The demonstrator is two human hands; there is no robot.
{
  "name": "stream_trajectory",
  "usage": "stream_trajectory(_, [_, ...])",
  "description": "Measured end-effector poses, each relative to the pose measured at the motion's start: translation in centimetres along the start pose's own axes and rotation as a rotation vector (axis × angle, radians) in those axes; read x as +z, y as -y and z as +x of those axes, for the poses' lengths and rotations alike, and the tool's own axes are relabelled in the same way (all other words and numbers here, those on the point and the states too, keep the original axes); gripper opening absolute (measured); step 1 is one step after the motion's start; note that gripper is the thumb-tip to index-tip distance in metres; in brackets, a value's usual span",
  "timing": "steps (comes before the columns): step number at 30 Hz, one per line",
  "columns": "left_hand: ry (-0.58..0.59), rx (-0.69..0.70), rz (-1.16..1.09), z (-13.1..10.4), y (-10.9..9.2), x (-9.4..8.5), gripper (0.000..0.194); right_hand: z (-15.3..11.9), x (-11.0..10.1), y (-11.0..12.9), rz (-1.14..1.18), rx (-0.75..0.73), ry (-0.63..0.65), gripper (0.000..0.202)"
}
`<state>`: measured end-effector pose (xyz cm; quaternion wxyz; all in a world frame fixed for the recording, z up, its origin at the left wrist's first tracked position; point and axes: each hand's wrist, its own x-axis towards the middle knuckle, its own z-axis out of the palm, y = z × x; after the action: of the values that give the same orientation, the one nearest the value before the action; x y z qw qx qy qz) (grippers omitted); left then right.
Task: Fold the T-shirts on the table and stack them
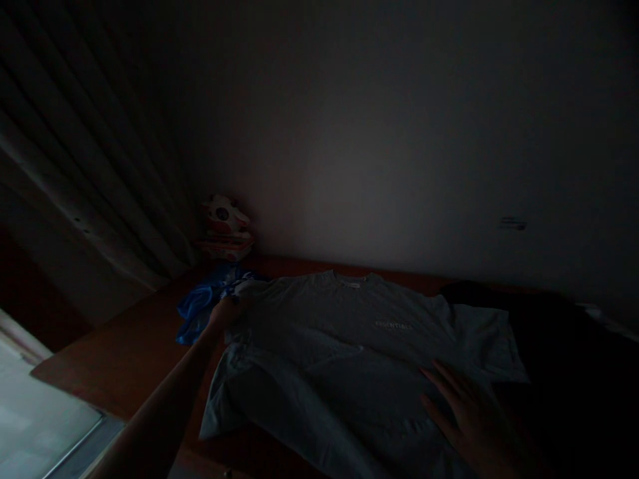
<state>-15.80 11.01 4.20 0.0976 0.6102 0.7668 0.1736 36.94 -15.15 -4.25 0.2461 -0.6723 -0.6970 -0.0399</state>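
Observation:
A grey short-sleeved T-shirt (324, 332) lies spread with its neckline toward the wall and small "ESSENTIALS" lettering on the chest. Its lower part is rumpled in folds. My left hand (227, 311) reaches to the sleeve at the left and appears closed on its edge, though the dark hides the fingertips. Just beyond that hand sits a crumpled blue plastic bag (200, 303). Over the shirt's lower right side is my right hand (462, 412), its fingers spread and holding nothing; whether it touches the cloth is hard to see.
The brown wooden tabletop (130, 339) runs along a plain wall (349, 146). A cow-like figure (224, 216) stands at the back left, near a long curtain (100, 159). Dark cloth (564, 359) lies at the right. The room is very dim.

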Motion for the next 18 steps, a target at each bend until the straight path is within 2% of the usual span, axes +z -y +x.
stream_trajectory(2, [0.027, -0.002, 0.016, 0.2, -0.6, -0.4, 0.057, 0.1, -0.2, 0.2, 0.003, 0.009, -0.004, 0.053])
stream_trajectory(5, [-0.019, 0.034, 0.025, -0.1, -2.2, -1.2, 0.05, 0.1, -0.3, 0.5, 0.003, 0.022, 0.0, 0.051])
stream_trajectory(8, [-0.083, 0.097, -0.003, -0.7, -5.1, -1.4, 0.048, 0.1, -0.4, 0.7, -0.014, 0.018, 0.01, 0.05])
stream_trajectory(11, [-0.072, 0.199, -0.076, -2.4, -8.7, -0.6, 0.05, 0.2, -0.4, 0.8, -0.044, 0.026, 0.009, 0.05])
stream_trajectory(13, [-0.013, 0.439, -0.157, -4.5, -11.0, 0.2, 0.053, 0.2, -0.5, 0.8, -0.057, 0.025, 0.004, 0.051])
stream_trajectory(15, [0.045, 0.786, -0.215, -7.0, -12.5, 0.9, 0.056, 0.3, -0.6, 0.8, -0.06, 0.015, 0.01, 0.051])
stream_trajectory(17, [0.054, 1.041, -0.198, -9.3, -12.8, 1.6, 0.053, 0.3, -0.7, 0.9, -0.063, 0.018, 0.016, 0.05])
stream_trajectory(18, [0.037, 1.084, -0.161, -10.2, -12.4, 1.8, 0.049, 0.2, -0.7, 1.0, -0.065, 0.024, 0.017, 0.049])
